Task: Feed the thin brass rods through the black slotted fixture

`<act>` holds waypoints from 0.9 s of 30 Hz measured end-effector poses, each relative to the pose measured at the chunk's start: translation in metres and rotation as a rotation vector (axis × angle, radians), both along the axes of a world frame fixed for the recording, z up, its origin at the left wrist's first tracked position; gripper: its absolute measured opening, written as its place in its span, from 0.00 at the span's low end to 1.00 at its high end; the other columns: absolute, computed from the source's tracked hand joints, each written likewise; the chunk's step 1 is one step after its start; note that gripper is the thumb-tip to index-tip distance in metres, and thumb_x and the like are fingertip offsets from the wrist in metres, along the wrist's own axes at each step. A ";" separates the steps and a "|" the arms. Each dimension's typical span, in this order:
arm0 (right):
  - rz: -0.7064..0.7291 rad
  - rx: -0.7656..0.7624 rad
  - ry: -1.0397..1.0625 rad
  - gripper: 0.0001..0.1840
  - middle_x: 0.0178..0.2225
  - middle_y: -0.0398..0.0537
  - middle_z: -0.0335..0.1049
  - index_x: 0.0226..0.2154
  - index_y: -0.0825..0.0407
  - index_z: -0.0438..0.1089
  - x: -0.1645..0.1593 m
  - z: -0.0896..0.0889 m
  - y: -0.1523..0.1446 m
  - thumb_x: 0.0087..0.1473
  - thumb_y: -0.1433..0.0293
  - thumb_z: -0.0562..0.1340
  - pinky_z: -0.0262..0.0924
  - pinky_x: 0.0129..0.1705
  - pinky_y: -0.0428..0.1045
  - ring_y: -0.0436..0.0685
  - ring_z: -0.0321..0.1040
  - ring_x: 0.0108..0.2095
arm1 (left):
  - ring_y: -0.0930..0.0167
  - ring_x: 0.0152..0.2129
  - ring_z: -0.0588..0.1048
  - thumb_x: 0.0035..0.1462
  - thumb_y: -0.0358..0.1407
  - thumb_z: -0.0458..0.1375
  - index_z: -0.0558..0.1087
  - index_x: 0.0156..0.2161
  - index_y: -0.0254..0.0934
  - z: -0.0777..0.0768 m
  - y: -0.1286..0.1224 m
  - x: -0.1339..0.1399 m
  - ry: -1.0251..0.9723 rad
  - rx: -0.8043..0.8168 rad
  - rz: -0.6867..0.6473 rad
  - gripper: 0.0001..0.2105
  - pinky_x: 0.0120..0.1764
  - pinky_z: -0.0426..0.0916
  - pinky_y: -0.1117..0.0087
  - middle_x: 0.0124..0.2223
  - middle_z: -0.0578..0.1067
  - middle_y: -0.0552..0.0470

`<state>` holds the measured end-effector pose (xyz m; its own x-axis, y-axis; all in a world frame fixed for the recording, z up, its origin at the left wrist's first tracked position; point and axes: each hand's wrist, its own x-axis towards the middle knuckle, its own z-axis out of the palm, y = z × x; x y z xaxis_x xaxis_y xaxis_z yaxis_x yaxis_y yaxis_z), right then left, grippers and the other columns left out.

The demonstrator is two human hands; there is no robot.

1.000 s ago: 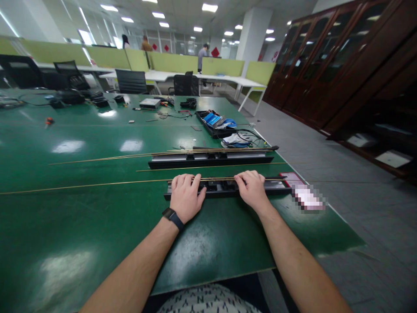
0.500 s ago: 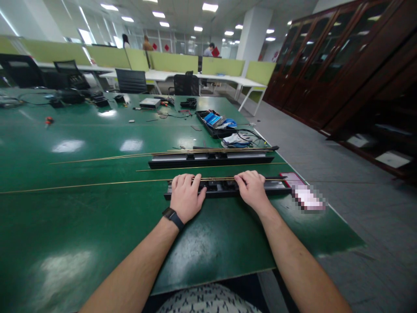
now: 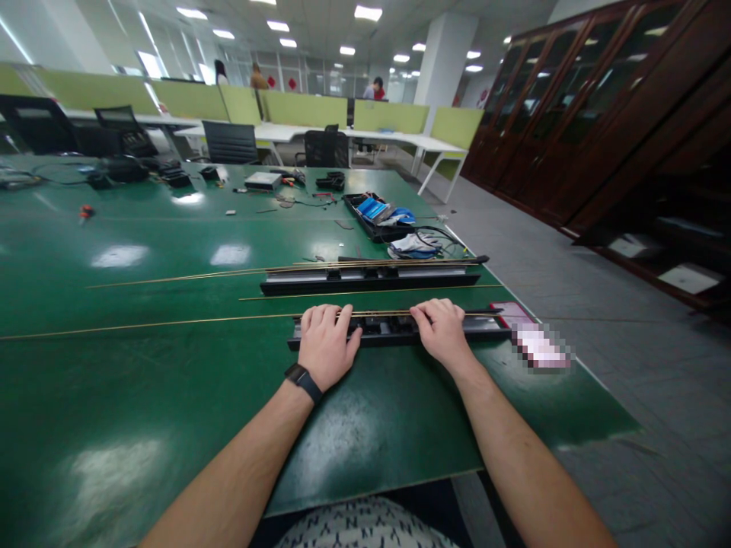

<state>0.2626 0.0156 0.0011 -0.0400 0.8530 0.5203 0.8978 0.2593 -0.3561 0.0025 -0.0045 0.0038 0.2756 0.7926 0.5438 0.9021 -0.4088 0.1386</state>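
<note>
A long black-and-silver rail lies across the green table, with dark blocks in its channel. My left hand, with a dark band at the wrist, is laid over its left part, fingers on the far edge and thumb on the near side. Thumb and fingers of my right hand are pinched on a thin brass-coloured rod along the rail's far edge. Its fingertips are partly hidden. A long thin strand of the same colour runs out left from the rail, and a faint one runs right.
Behind stands a second black-and-silver rail with thin rods on top. A loose rod lies between the rails. Near the table's right edge are a red-edged phone-like object, gloves and a black tray holding blue items.
Both hands and the rail keep the same place. In the far background, a person behind the partition has shifted slightly.
</note>
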 end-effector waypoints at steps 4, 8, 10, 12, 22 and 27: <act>-0.007 -0.001 -0.004 0.17 0.35 0.46 0.76 0.31 0.48 0.73 0.001 -0.001 0.000 0.67 0.60 0.56 0.46 0.49 0.56 0.58 0.65 0.42 | 0.56 0.52 0.70 0.66 0.43 0.54 0.72 0.58 0.37 0.001 0.000 0.000 -0.001 0.003 -0.004 0.19 0.57 0.59 0.52 0.50 0.76 0.40; -0.010 -0.009 -0.009 0.17 0.35 0.46 0.76 0.32 0.48 0.73 0.001 -0.001 -0.001 0.66 0.58 0.57 0.46 0.50 0.56 0.58 0.65 0.43 | 0.55 0.52 0.70 0.66 0.43 0.54 0.71 0.58 0.37 -0.001 0.001 0.000 0.005 -0.003 0.006 0.20 0.57 0.59 0.51 0.50 0.76 0.40; -0.007 -0.010 -0.014 0.17 0.35 0.47 0.76 0.31 0.48 0.73 0.000 0.000 -0.001 0.66 0.57 0.56 0.46 0.49 0.57 0.59 0.65 0.43 | 0.55 0.52 0.70 0.66 0.44 0.54 0.71 0.58 0.38 -0.001 0.001 0.000 0.007 -0.010 0.008 0.20 0.57 0.59 0.51 0.50 0.76 0.40; -0.003 -0.010 -0.013 0.18 0.34 0.47 0.76 0.31 0.48 0.73 -0.001 0.000 -0.001 0.67 0.58 0.56 0.47 0.49 0.57 0.59 0.65 0.42 | 0.55 0.52 0.70 0.66 0.44 0.54 0.71 0.58 0.38 -0.002 0.001 0.000 0.003 -0.012 0.006 0.20 0.57 0.59 0.51 0.50 0.76 0.40; 0.003 -0.015 0.002 0.17 0.35 0.46 0.76 0.32 0.48 0.73 0.001 0.001 -0.001 0.66 0.57 0.56 0.46 0.49 0.56 0.58 0.65 0.42 | 0.56 0.52 0.70 0.66 0.43 0.54 0.71 0.58 0.38 -0.001 0.000 0.000 -0.005 -0.012 0.001 0.20 0.57 0.59 0.51 0.51 0.76 0.40; 0.014 -0.023 -0.005 0.17 0.36 0.47 0.77 0.32 0.48 0.74 -0.001 0.003 -0.002 0.67 0.59 0.55 0.47 0.49 0.57 0.59 0.65 0.43 | 0.55 0.52 0.70 0.66 0.43 0.54 0.71 0.58 0.39 -0.001 0.000 0.000 -0.010 -0.016 -0.003 0.19 0.57 0.59 0.51 0.50 0.76 0.40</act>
